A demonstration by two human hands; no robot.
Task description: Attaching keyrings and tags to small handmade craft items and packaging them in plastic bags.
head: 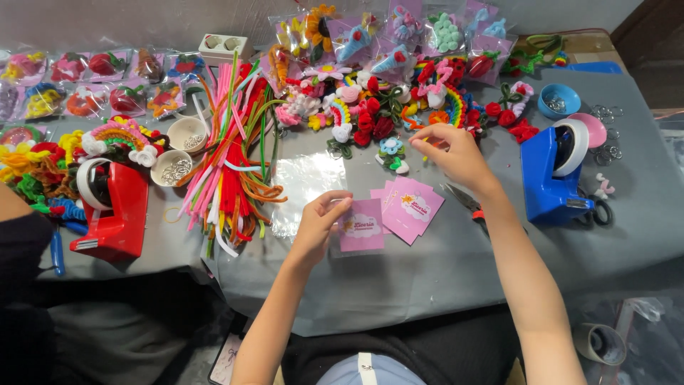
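My left hand (320, 221) pinches the left edge of a small pink card (362, 227) lying on the grey tablecloth. To its right lies a fanned stack of pink cards (410, 207). My right hand (456, 153) reaches forward into the pile of colourful pipe-cleaner flowers and charms (385, 114), its fingers curled at a small piece there; I cannot tell whether it grips it. A small blue and green pipe-cleaner flower (392, 151) lies just left of that hand.
A blue tape dispenser (554, 171) stands at right, a red tape dispenser (110, 207) at left. A bundle of long pipe cleaners (235, 164), clear bags (306, 182), bowls of metal rings (172, 167), scissors (467, 203), and packaged charms (107, 78) lie around. The table's front edge is close.
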